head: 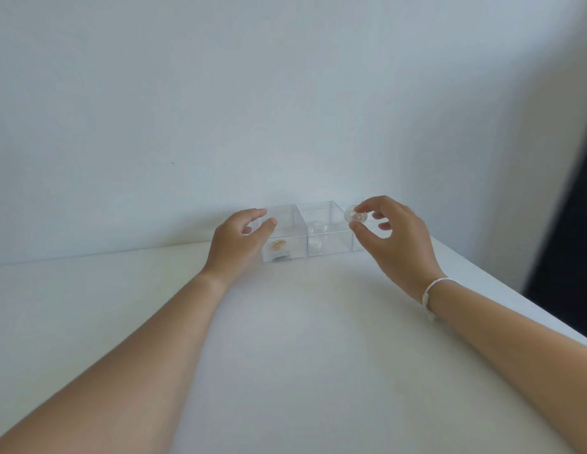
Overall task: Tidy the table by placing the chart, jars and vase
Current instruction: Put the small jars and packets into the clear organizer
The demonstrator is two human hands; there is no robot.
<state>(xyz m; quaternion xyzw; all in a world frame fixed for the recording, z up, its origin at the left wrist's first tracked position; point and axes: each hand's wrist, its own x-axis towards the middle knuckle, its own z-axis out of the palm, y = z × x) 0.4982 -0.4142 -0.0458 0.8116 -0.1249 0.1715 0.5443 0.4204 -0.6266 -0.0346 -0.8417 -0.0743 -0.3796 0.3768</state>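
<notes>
A clear plastic organizer (313, 235) with side-by-side compartments stands on the white table (285, 339), against the pale wall (220, 93). Its left compartment holds a small pinkish-orange item (278, 245) above something darker; what they are is too blurred to tell. The middle compartment holds a small clear glass piece (319, 228), possibly a jar. The right hand (388, 235), a white bracelet (431, 293) at its wrist, pinches a small clear jar (355, 216) between thumb and fingertips, raised over the organizer's right compartment. The left hand (238, 239) is loosely spread and holds nothing, its fingers at the organizer's left wall, partly hiding it.
</notes>
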